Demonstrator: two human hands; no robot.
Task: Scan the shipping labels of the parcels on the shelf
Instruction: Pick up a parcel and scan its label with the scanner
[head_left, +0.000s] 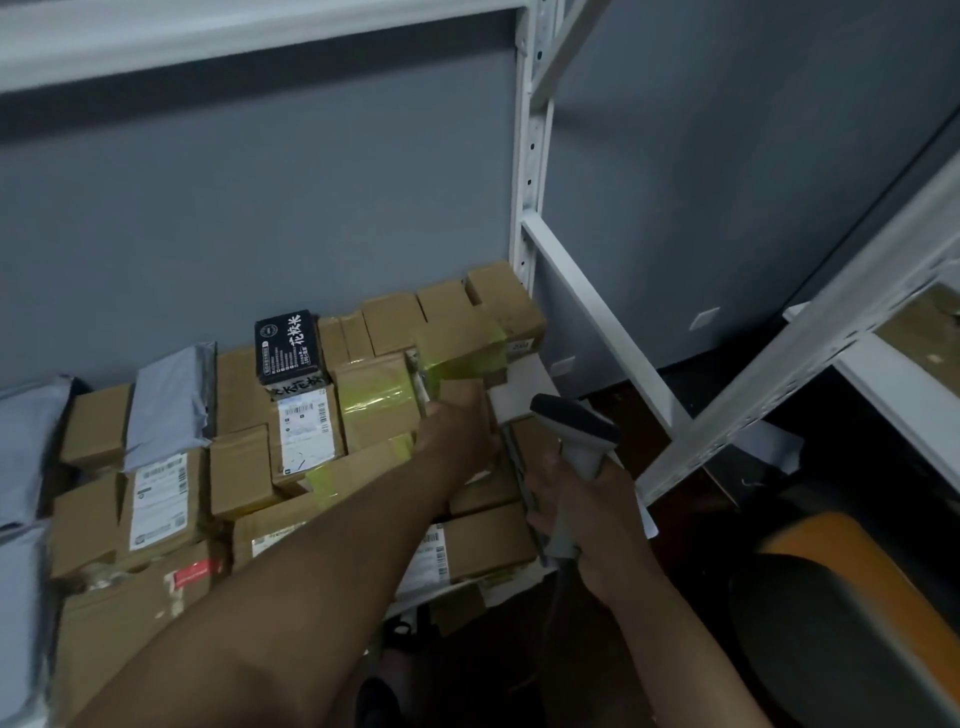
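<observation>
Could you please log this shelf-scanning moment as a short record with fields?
left hand: left hand grips a small brown cardboard parcel
right hand: right hand holds the grey handheld barcode scanner
scanner aim: toward the gripped parcel
shelf: white metal shelf packed with brown boxes and grey poly mailers
labels showing: several white ones

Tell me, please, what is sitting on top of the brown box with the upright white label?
A black box with white characters sits on the labelled box. Anything between them is hidden.
</observation>
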